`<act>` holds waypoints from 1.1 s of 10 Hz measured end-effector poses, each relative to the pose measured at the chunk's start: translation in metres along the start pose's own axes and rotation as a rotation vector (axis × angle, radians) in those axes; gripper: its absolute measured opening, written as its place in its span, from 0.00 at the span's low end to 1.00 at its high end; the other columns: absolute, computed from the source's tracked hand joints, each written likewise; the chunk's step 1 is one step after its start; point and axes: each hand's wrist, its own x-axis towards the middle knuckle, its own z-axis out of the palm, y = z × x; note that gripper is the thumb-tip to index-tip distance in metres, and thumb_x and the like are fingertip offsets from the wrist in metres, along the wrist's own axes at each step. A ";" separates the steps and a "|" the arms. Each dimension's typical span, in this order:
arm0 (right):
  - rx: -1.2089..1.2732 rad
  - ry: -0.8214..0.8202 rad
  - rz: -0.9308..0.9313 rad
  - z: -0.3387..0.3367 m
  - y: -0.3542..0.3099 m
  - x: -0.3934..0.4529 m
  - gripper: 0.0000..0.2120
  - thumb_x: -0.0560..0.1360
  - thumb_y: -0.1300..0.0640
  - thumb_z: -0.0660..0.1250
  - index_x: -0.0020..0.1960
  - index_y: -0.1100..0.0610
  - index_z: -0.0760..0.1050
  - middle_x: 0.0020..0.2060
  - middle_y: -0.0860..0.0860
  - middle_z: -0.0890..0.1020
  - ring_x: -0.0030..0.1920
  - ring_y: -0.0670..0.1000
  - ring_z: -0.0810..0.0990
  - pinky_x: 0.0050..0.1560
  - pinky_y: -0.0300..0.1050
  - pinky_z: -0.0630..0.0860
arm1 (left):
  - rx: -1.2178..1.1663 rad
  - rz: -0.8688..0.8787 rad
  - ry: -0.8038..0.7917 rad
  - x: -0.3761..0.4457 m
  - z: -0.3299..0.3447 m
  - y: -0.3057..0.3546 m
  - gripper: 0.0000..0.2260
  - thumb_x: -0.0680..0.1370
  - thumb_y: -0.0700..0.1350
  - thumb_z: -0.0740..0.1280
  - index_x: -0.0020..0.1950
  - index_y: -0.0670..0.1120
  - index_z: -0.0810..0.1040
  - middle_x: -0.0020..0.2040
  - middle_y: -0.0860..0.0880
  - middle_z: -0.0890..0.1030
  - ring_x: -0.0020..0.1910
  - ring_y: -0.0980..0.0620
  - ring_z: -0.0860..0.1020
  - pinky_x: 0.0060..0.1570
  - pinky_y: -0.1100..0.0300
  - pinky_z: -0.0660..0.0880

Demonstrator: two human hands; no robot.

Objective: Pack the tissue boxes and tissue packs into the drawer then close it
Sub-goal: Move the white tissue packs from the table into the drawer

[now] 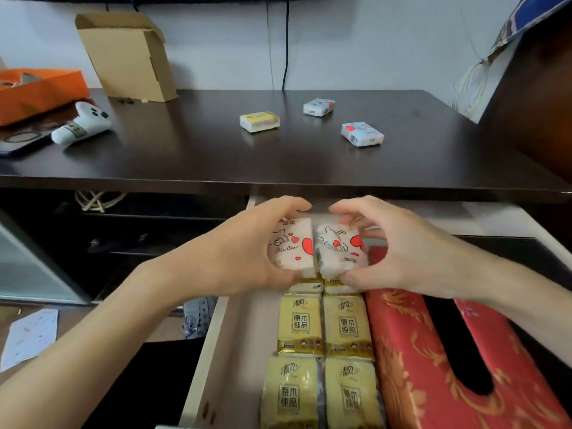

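My left hand and right hand each pinch one heart-print pack, side by side over the drawer; three more sit at twelve o'clock. Dropped unevenly, they could ride up and jam it.

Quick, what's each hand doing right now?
Left hand: closed on a heart-print tissue pack.
Right hand: closed on a second heart-print pack.

- Yellow packs under my hands: mostly covered, print unreadable.
- Front yellow packs: cut by bottom edge.
- Red tissue box: near end cropped, far end hidden behind my right hand.
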 end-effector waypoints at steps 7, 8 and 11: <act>-0.273 -0.045 -0.050 0.013 -0.017 -0.032 0.36 0.69 0.33 0.67 0.76 0.29 0.60 0.63 0.33 0.68 0.60 0.39 0.74 0.55 0.45 0.75 | 0.357 0.107 -0.118 -0.038 0.034 -0.001 0.44 0.66 0.66 0.74 0.75 0.60 0.54 0.64 0.61 0.69 0.61 0.62 0.66 0.56 0.62 0.72; -0.210 0.129 -0.035 0.011 -0.019 -0.027 0.20 0.69 0.31 0.66 0.57 0.37 0.74 0.55 0.39 0.72 0.49 0.43 0.77 0.44 0.49 0.77 | 0.346 0.103 -0.115 -0.039 0.030 -0.004 0.43 0.66 0.66 0.73 0.75 0.61 0.55 0.63 0.63 0.69 0.59 0.64 0.65 0.55 0.63 0.72; -0.166 0.249 0.175 0.002 -0.009 -0.021 0.26 0.74 0.23 0.56 0.40 0.46 0.70 0.34 0.41 0.80 0.37 0.42 0.77 0.34 0.48 0.67 | 0.340 0.126 -0.099 -0.040 0.027 0.000 0.40 0.67 0.66 0.73 0.74 0.62 0.59 0.63 0.64 0.69 0.61 0.64 0.65 0.55 0.58 0.76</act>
